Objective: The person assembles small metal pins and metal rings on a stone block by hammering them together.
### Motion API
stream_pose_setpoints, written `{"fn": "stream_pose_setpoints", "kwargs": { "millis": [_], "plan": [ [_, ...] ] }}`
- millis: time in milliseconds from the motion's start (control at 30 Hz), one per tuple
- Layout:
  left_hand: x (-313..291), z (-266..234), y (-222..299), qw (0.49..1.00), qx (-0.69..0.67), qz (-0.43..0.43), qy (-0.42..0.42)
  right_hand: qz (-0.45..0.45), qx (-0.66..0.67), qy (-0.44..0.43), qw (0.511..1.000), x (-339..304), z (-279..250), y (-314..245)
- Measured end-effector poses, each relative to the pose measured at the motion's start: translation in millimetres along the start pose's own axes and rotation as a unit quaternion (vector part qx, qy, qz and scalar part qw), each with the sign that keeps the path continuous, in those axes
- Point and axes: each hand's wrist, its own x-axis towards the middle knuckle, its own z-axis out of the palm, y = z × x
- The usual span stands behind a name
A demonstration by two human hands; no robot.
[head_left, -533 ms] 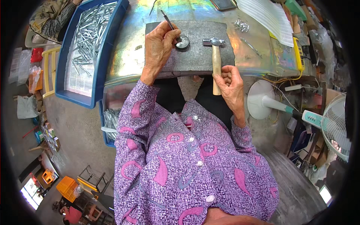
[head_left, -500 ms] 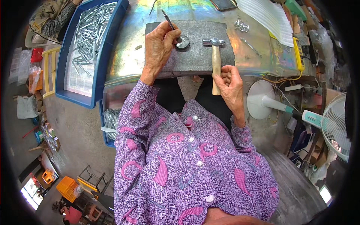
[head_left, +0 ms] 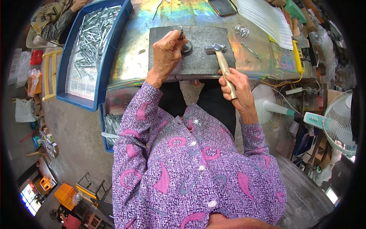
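My left hand point(head_left: 166, 54) is closed in a pinch on a slim dark metal rod point(head_left: 182, 33), which stands nearly upright over a small round metal block point(head_left: 186, 48). Fingers hide the rod's lower end, so I cannot tell whether it touches the block. The block sits on a dark grey slab point(head_left: 204, 63). Wrapped round the wooden handle of a hammer point(head_left: 221, 59), my right hand point(head_left: 238, 87) is at the table's near edge. The hammer's silver head is over the slab, right of the block.
A blue tray point(head_left: 100, 89) of thin silver metal pieces lies to the left, another blue bin point(head_left: 108, 146) below it. At the right are a small shiny pile point(head_left: 241, 30), white foam sheet point(head_left: 263, 23), yellow power strip point(head_left: 299, 57) and fan point(head_left: 337, 122). Another person's arm point(head_left: 57, 28) shows far left.
The rod has turned from leaning left to nearly upright in my left hand. My right hand has closed more fully round the hammer handle, whose lower end has swung to the right.
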Motion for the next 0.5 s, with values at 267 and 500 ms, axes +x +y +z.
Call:
{"fn": "stream_pose_setpoints", "kwargs": {
  "millis": [267, 500],
  "plan": [
    [-0.6, 0.2, 2.1, 0.999, 0.029, 0.021, 0.007, -0.358, -0.468, 0.039, 0.807, -3.1, 49.7, -50.1],
    [0.8, 1.9, 3.1, 0.997, 0.049, 0.047, 0.027, -0.475, -0.615, 0.008, 0.629, -5.1, 69.6, -79.2]
  ]
}}
